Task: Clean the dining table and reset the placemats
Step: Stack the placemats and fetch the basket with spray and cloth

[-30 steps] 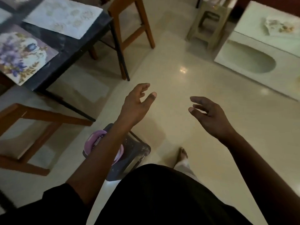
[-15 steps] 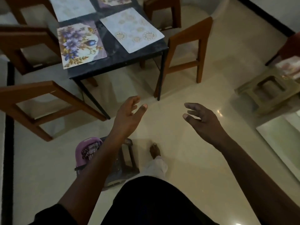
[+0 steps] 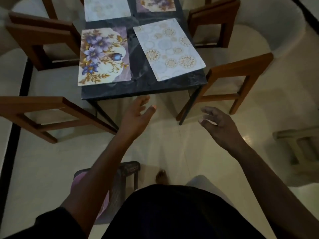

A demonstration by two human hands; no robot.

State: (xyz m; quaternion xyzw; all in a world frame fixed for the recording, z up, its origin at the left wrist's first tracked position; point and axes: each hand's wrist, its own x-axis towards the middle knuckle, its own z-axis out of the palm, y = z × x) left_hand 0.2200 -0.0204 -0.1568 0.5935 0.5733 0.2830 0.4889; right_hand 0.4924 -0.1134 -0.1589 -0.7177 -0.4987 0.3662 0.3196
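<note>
Both empty hands, left [image 3: 136,116] and right [image 3: 219,125], hover short of the dining table [image 3: 143,87].

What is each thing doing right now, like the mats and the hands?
Left hand: open, empty, short of the table.
Right hand: open, empty, fingers curled.
Floral placemat: flat on the dining table.
Medallion placemat: flat, lying askew.
Wooden chair: upright, beside the table.
</note>
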